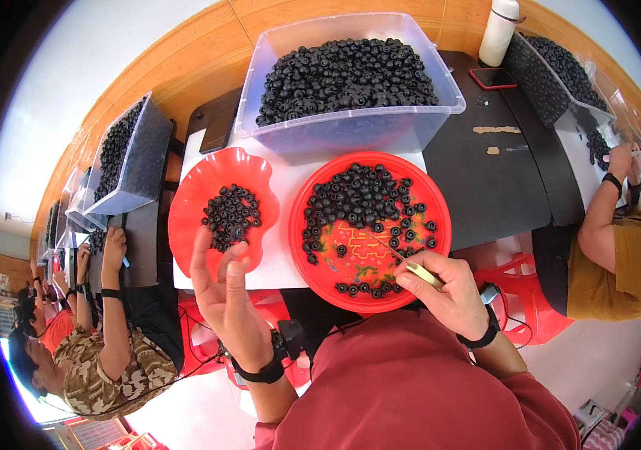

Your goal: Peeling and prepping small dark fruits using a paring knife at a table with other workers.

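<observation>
My left hand (234, 315) has its fingers apart at the near edge of a red scalloped bowl (185, 191). Inside that bowl lies a heap of small black ring-like parts (227, 208); one greyish part shows just beyond my fingertips, apparently not gripped. My right hand (452, 292) is closed around the pale yellow-green handle of a thin pointed tool (423, 275), perhaps an awl. Its slim shaft reaches up and left over a round red tray (320, 281) with a printed pattern. More black parts (358, 191) crowd the tray's far half, with several along its near rim.
Behind the tray stands a large clear plastic bin (350, 124) full of black parts. A dark phone (221, 129) lies left of it; a red-edged phone (493, 78) and a white bottle (498, 34) are to its right. Co-workers sit at both sides near similar bins (121, 169).
</observation>
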The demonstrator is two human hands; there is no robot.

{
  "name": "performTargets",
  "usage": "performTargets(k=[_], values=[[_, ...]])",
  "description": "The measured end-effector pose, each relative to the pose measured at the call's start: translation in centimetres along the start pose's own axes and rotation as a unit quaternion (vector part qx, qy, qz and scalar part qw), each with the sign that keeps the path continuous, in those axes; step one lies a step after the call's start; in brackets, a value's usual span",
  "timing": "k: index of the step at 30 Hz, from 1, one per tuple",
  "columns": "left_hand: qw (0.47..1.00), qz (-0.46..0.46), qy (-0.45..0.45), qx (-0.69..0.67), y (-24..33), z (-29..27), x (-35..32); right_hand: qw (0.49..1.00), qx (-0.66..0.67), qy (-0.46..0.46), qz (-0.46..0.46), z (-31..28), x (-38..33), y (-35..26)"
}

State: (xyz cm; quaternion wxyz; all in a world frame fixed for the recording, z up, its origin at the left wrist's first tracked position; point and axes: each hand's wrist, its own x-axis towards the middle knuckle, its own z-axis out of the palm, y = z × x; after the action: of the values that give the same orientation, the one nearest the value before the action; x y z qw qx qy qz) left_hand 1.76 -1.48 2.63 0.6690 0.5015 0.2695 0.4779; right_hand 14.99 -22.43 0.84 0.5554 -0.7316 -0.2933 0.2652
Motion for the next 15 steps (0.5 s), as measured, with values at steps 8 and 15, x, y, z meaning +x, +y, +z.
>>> performTargets(k=[8, 15], values=[[0.802, 0.203, -0.27, 0.493, -4.1, 1.4, -1.6, 0.999, 0.005, 0.01, -0.032, 0.1, 0.3, 0.7], [0.76, 0.157, -0.315, 0.547, -6.8, 1.9, -2.4, 0.999, -0.023, 0.014, -0.043, -0.4, -0.4, 1.4]])
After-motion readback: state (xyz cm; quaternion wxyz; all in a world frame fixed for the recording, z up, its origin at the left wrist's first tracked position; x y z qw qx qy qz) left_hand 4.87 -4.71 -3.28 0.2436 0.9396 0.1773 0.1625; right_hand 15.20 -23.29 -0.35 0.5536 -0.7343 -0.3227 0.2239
